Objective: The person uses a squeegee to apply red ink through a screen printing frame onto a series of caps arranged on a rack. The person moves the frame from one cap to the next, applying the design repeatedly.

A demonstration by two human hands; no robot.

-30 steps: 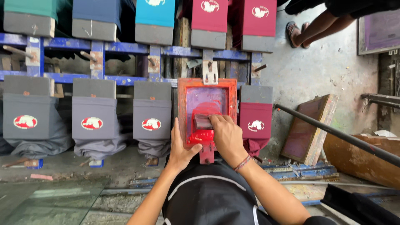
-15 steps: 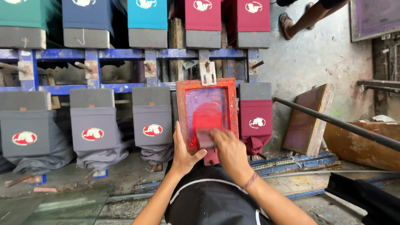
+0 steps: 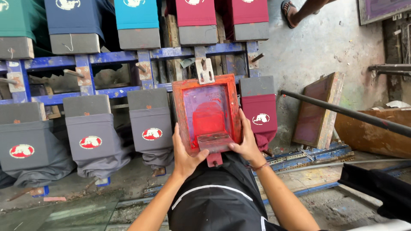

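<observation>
My left hand [image 3: 185,155] and right hand [image 3: 247,141] grasp the red screen frame [image 3: 206,113] at centre. If my grip tilts it, the squeegee [image 3: 215,142] could slide and smear ink.

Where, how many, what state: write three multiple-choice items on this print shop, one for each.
1. Where does the maroon shirt in the near row sit?
A. Left of the red frame
B. Right of the red frame
C. On the floor

2. How many grey shirts hang in the near row?
A. One
B. Five
C. Three

3. What are the left hand and right hand doing?
A. Both grip the red frame
B. Both hang free
C. Both fold a shirt

Key: 1 B, it adjoins the frame's right side; 2 C, three show in a row; 3 A, fingers wrap the frame's lower corners.
</observation>
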